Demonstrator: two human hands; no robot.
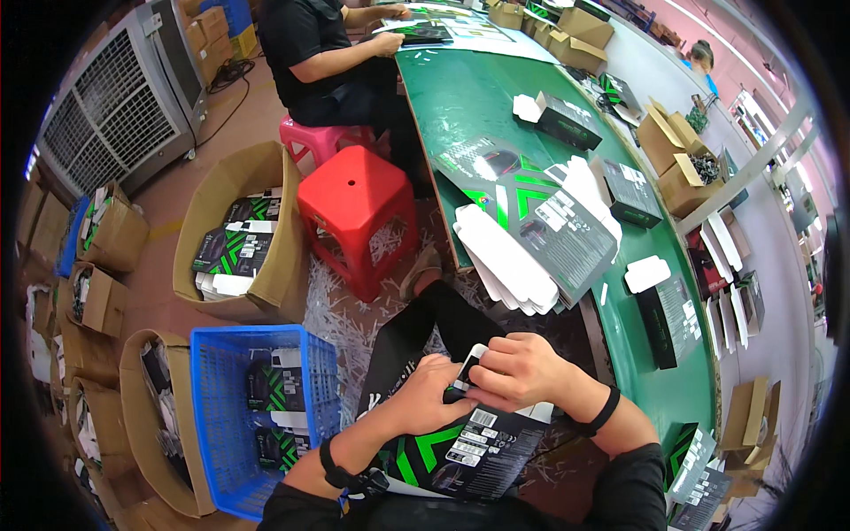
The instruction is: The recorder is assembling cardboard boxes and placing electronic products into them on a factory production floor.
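A black and green printed carton [474, 456], with white inner card showing at its edges, lies across my lap. My left hand [429, 394] is closed on the carton's upper edge, thumb toward my right hand. Close beside it, my right hand [522, 367] has its fingers curled around the same part. A small white flap [473, 357] sticks up between the two hands. My fingers partly hide what they grip there. On the green table ahead, a stack of flat printed cartons [567, 239] with white flaps overhangs the near edge.
A blue plastic basket [202, 389] and a large cardboard box [190, 257], both holding printed cartons, stand to my left. Beyond are a red stool [354, 190] and a seated co-worker [301, 53]. Formed boxes [668, 319] stand on the green table [434, 97]. Paper shreds litter the floor.
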